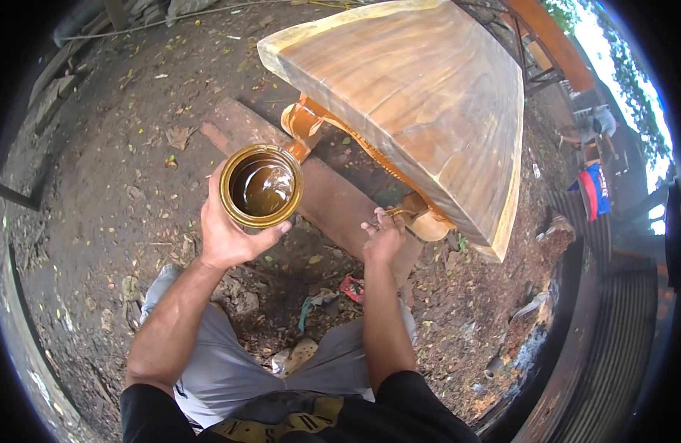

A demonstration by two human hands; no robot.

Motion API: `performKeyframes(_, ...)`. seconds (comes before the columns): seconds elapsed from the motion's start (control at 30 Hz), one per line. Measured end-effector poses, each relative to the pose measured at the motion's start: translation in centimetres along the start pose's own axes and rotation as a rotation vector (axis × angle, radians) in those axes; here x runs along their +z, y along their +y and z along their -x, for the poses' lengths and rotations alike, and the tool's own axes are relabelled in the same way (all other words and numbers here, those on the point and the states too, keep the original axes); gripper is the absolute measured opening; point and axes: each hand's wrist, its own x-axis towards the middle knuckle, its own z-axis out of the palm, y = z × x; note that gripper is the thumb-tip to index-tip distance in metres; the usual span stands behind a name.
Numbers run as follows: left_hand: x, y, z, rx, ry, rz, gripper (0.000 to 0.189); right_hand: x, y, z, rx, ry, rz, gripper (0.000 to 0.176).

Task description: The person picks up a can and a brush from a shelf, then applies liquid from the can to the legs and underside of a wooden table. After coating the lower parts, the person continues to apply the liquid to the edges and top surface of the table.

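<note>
In my left hand [226, 240] is a round can [228, 206], gripped from below and the side and held upright. Glossy brown liquid, like varnish, [256, 188] shows inside it. My right hand [385, 235] is closed around what looks like a paintbrush [401, 212], its far end hidden by the slab's edge and a support. The hand is beside a pale, rounded wooden leg [430, 226]. Over it leans a thick wooden slab [407, 103] with a pale edge and bare-looking grain. Shiny orange-brown coating covers the slab's underside edge and another leg [305, 122].
A flat reddish board [333, 210] lies on the leaf-strewn dirt under the piece. Between my feet are a red packet [352, 289] and a greenish scrap [305, 314]. Corrugated sheets [624, 325] stand at right. Another person [600, 124] bends in the background.
</note>
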Motion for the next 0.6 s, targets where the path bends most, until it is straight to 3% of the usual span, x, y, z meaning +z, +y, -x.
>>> performKeyframes(0.13, -0.4, 0.1, 0.1, 0.027, -0.020, -0.067, 0.098, -2.7, 3.3, -2.0, 0.185, 0.011, -0.108, 0.024)
performKeyframes(0.23, -0.3, 0.2, 0.0, 0.025, -0.020, -0.056, 0.098, -3.5, 3.7, -2.2, 0.168, 0.013, -0.003, 0.024)
performKeyframes(0.33, -0.3, 0.4, 0.2, 0.021, -0.016, -0.045, 0.098, -3.0, 2.3, -1.3, 0.012, -0.040, 0.026, 0.025)
performKeyframes(0.53, -0.1, 0.9, 0.0, 0.029, -0.021, -0.053, 0.099, -2.9, 2.4, 0.1, 0.141, -0.108, 0.061, 0.027)
performKeyframes(0.6, 0.1, 1.1, -0.1, 0.029, -0.021, -0.053, 0.099, -2.2, 2.4, 2.9, 0.158, -0.229, 0.112, 0.029)
